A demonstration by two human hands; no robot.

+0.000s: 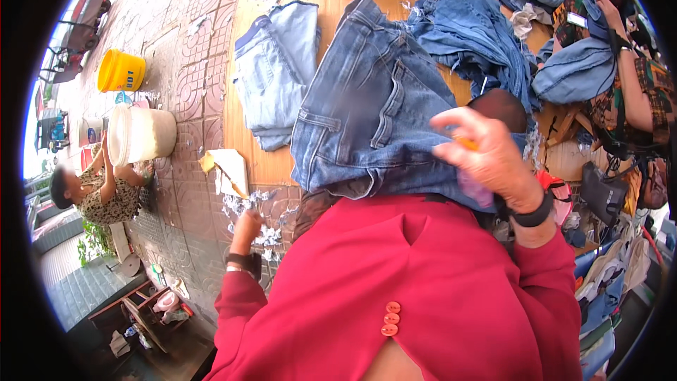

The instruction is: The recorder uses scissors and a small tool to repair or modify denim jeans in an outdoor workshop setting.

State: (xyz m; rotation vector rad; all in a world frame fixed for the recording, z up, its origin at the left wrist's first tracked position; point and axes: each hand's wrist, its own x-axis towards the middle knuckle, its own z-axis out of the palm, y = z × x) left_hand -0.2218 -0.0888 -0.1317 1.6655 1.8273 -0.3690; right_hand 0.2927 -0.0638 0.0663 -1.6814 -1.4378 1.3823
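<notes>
A pair of blue jeans (360,109) lies across my lap and the wooden board in front of me. Above its right part is my right hand (486,152), fingers curled around a small orange thing that is mostly hidden. Something purple and blurred shows below that palm. My left hand (247,229) hangs low at my left side, away from the jeans. Its fingers look closed, and what they hold, if anything, cannot be made out. Pale blue-white thread scraps (268,238) lie on the paving around it. Folded light-blue jeans (271,74) rest to the left of the darker pair.
Crumpled denim (469,28) is piled at the far right of the wooden board (271,169). A co-worker's arm (635,88) handles denim at the right. Bags (604,190) lie below. Leftward are a yellow bucket (121,70), a white bucket (151,134) and a crouching person (106,194).
</notes>
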